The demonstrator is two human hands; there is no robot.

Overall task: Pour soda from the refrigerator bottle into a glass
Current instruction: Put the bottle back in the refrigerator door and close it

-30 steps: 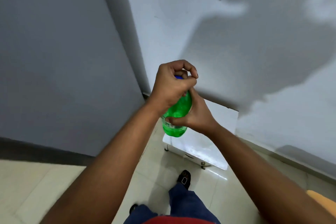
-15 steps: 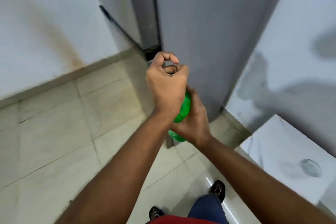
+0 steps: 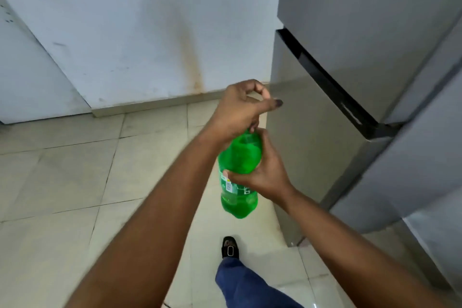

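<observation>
Green plastic shows between our two hands: the soda bottle (image 3: 237, 177) is in the air, upright and a little tilted, above the tiled floor (image 3: 75, 182) and just beside the grey refrigerator (image 3: 350, 82). Our right hand (image 3: 265, 170) wraps its fingers around the shoulder of the bottle, probably to keep it from turning. Our left hand (image 3: 240, 110) is curled over the top, fingers bent as if around the cap, but the cap itself is hidden, so we cannot tell if it is grasped. No glass is visible, so we judge that pouring is not near.
</observation>
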